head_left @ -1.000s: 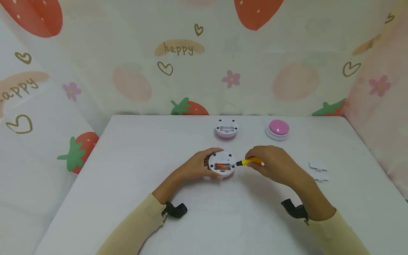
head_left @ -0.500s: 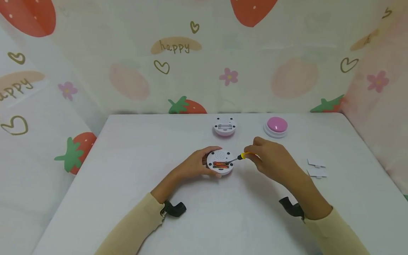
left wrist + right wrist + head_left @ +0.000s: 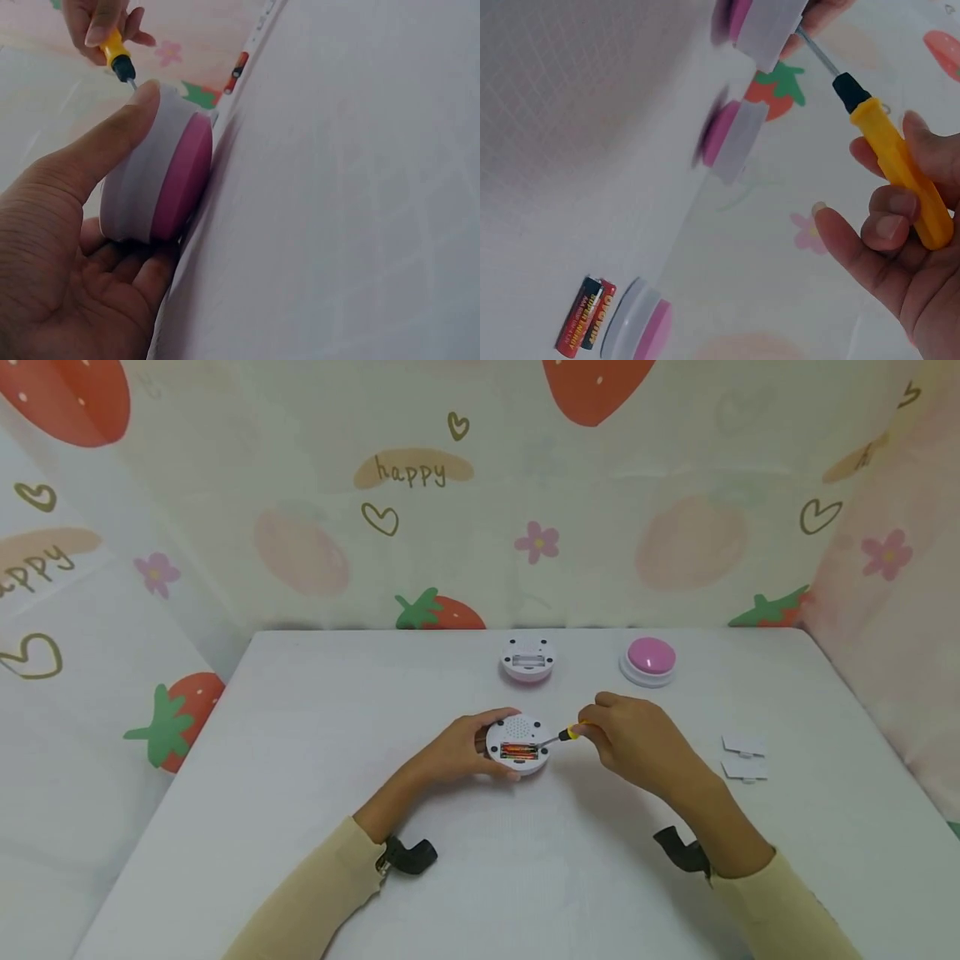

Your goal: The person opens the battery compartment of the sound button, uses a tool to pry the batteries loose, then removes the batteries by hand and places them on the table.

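My left hand (image 3: 461,747) grips the rim of a round push button (image 3: 517,731), white base up and pink dome down on the table. Its open battery compartment holds red batteries (image 3: 519,752). In the left wrist view, the thumb presses the white side of the button (image 3: 142,172) and fingers curl beneath. My right hand (image 3: 637,735) holds a yellow screwdriver (image 3: 900,165) by its handle, with the shaft slanting down to the left. The tip meets the right end of the compartment; exact contact is too small to tell.
Behind stands another upturned push button (image 3: 528,662) with bare battery slots. A pink push button (image 3: 650,660) sits dome-up at back right, and two loose batteries (image 3: 585,315) lie beside it. White battery covers (image 3: 744,768) lie on the right of the table (image 3: 525,893).
The screwdriver has tilted steeper, and its tip has shifted from over the batteries to the compartment's right end. My left hand keeps its hold on the push button. The view has shifted slightly.
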`<state>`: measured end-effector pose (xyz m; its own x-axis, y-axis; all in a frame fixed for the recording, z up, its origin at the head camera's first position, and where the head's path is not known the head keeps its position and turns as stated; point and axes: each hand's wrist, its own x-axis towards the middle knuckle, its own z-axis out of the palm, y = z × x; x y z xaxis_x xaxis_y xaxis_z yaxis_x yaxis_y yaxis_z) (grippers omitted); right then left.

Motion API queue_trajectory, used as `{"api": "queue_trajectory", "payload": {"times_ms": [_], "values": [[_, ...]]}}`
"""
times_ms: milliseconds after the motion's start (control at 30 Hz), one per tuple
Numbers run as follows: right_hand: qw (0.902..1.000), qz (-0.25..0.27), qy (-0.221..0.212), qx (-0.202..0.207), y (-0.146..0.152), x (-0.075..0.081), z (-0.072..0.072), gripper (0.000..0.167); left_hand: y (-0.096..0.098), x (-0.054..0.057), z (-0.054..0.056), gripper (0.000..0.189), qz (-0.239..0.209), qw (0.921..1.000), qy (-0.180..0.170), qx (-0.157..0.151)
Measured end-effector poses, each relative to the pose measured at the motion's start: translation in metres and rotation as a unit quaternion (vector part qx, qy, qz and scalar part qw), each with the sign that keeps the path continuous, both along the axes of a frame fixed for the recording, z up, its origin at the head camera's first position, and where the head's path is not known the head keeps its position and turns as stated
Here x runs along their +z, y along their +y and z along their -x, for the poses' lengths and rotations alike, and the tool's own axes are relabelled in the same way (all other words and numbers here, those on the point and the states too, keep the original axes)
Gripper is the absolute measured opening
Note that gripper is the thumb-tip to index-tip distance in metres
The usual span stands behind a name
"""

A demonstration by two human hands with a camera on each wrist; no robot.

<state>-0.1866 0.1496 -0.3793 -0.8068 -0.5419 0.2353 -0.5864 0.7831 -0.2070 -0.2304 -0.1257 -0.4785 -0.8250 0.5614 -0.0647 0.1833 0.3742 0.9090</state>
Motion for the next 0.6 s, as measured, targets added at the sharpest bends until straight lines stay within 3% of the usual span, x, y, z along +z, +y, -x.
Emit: {"api": "queue_trajectory", "payload": {"times_ms": [267, 600], "values": [[0.9992, 0.023, -0.031, -0.012, 0.0040, -0.0039, 0.0067, 0.012, 0.0008, -0.0005, -0.0004, 0.092, 0.008, 0.9999, -0.003, 0.006], [0.9991, 0.012, -0.033, -0.024, 0.0036, -0.0035, 0.0075, 0.015, 0.0000, 0.0003, -0.0004, 0.092, 0.012, 0.9999, 0.003, 0.007]]}}
